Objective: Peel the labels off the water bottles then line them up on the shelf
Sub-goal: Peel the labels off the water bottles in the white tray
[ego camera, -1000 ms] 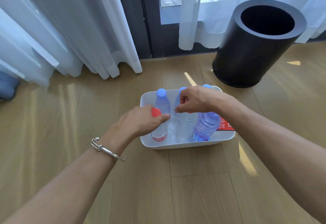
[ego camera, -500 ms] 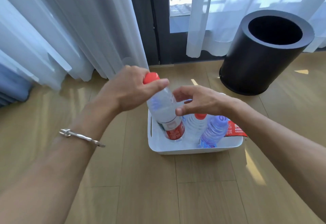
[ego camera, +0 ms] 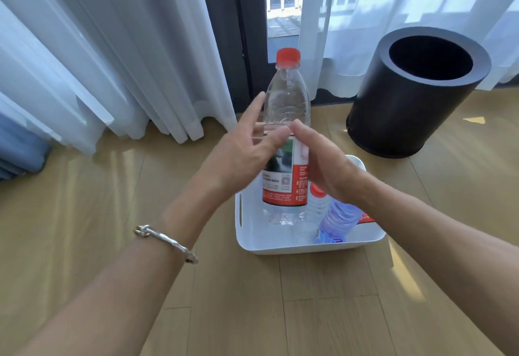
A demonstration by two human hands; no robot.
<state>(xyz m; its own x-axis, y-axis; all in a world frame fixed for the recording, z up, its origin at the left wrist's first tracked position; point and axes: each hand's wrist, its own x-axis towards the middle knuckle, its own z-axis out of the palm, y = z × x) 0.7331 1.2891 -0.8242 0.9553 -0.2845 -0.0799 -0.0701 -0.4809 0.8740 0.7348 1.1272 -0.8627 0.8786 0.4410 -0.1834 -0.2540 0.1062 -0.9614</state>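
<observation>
Held upright between both hands, a clear plastic water bottle with a red cap (ego camera: 287,103) hangs above a white plastic tub (ego camera: 252,239) on the pale wooden floor (ego camera: 309,313). Its red-and-white paper label (ego camera: 283,187) is wrapped whole, with no edge visibly lifted.

The left hand (ego camera: 241,156) grasps the bottle, thumb across the front at the label's top edge and fingers reaching behind. The right hand (ego camera: 328,170) lies against the opposite side with its fingers hidden, so whether it grips or only steadies cannot be told.

The job looks barely begun. Peeling has not started on this bottle, and below the right hand two more wait in the tub — a clear ribbed bottle with a red cap (ego camera: 316,209) and a blue-tinted ribbed bottle (ego camera: 338,219).

No shelf is in view. Beyond the right hand stands a black cylindrical bin (ego camera: 407,125) — a likely place for peeled labels. White sheer curtains (ego camera: 112,61) hang beyond the left hand, and neither seems in the way.
</observation>
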